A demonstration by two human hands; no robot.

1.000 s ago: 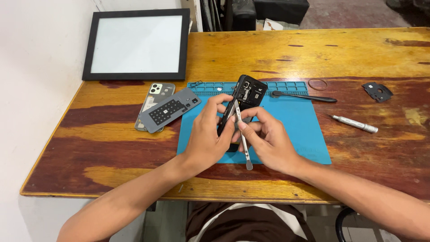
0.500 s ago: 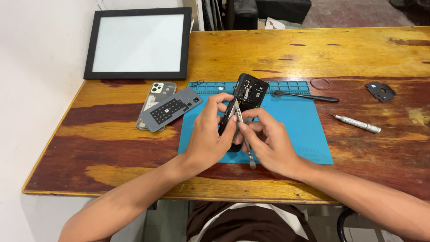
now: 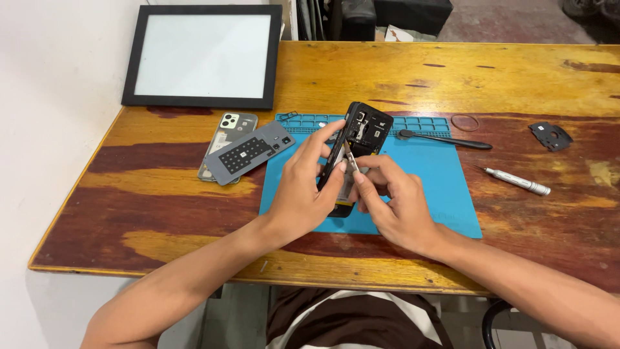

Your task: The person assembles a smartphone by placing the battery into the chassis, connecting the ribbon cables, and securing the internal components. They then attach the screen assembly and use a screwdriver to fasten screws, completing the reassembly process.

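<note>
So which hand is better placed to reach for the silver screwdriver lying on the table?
Right, probably. The silver screwdriver lies off the blue mat on that side, and the left hand is gripping the opened phone; the right hand pinches only tweezers.

wooden surface [image 3: 452, 71], glossy varnish, yellow-orange with dark red-brown streaks, worn patches near front edge. white wall [image 3: 58, 84] along left side, plain, touching surface's edge. black-framed white panel [image 3: 203, 55] leaning at back left corner, against wall. beyond far edge: grey concrete floor [image 3: 510, 22], dark boxy shapes [image 3: 381, 16], too dim to identify. light soft, even, faint sheen on wood. floor under front edge pale grey.
</note>
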